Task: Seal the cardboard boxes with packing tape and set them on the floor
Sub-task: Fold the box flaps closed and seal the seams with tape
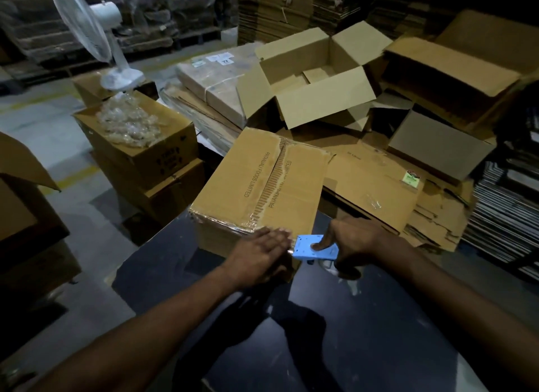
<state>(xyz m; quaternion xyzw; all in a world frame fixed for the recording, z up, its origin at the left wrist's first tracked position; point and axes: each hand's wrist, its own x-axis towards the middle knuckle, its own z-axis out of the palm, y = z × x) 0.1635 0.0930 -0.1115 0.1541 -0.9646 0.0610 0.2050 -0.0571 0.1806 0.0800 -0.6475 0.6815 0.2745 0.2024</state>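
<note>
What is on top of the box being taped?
The box carries clear tape along its centre seam, and the left hand presses flat on its near edge. Its contents are hidden by closed flaps.

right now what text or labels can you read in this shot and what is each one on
"PATANJALI FOODS LIMITED": printed twice on the top flaps of the taped cardboard box on the black table, one line partly under the tape seam.
Dark print on the side of the stacked box at left: too blurred to read.
White labels on the wrapped bundle behind: too small to read.
Green sticker on the flattened cardboard at right: unreadable.
</note>
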